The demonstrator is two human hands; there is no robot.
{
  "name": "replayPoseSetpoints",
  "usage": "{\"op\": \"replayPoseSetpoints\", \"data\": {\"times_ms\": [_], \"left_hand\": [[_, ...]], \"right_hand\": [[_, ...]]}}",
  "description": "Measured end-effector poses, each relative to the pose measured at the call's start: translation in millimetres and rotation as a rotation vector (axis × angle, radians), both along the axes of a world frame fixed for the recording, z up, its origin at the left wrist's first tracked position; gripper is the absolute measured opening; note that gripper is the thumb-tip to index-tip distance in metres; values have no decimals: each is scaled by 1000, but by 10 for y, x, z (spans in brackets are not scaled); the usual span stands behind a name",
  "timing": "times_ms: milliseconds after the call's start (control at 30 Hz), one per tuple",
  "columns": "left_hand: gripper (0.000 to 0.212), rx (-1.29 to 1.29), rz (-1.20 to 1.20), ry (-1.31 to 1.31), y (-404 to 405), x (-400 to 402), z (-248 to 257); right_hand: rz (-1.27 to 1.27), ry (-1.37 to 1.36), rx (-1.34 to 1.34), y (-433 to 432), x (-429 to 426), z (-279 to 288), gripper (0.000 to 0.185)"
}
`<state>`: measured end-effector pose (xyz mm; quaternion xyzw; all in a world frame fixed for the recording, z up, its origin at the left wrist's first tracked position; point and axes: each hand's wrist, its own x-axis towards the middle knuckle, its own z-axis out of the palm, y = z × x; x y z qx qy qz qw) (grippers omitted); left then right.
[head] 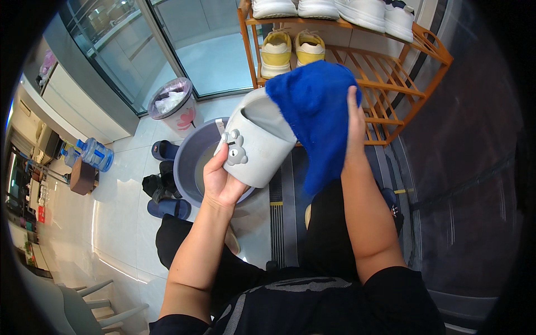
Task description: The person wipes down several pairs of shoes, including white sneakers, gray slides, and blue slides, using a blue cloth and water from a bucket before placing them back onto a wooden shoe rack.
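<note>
A light grey slide sandal (pixel 268 146) with a bear ornament on its strap is gripped at the toe end by my left hand (pixel 224 180). My right hand (pixel 356 125) holds a blue cloth (pixel 316 104), which drapes over the sandal's heel end and hangs down beside it. The cloth hides most of my right fingers and part of the sole. Below the sandal, a purple-grey basin (pixel 188 155) with some liquid in it stands on the floor.
A wooden shoe rack (pixel 389 88) stands ahead, bearing white sneakers (pixel 360 16) and yellow-and-white sneakers (pixel 276 52). Left of the basin lie navy slippers (pixel 169 208) and black shoes (pixel 153 186). A lined trash bin (pixel 178 113) is behind it. Water bottles (pixel 96 155) stand farther left.
</note>
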<state>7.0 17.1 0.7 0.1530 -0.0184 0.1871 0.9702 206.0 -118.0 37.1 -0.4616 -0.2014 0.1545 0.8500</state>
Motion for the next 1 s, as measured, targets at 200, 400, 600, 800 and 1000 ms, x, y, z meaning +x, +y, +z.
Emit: {"op": "replayPoseSetpoints", "data": {"times_ms": [200, 400, 600, 800, 1000], "left_hand": [[50, 66, -59, -41, -60, 7, -36], [48, 63, -144, -83, -169, 46, -50], [49, 78, -181, -18, -215, 40, 3], [51, 202, -161, -102, -136, -5, 17], [50, -16, 6, -150, 54, -17, 79]], "right_hand": [[-32, -254, -4, 158, -436, -26, 49], [-253, -118, -110, 134, -362, 52, 46], [-154, 120, -89, 85, -167, 31, 45], [157, 461, 55, 152, 10, -144, 58], [386, 531, 256, 160, 267, -432, 70]]}}
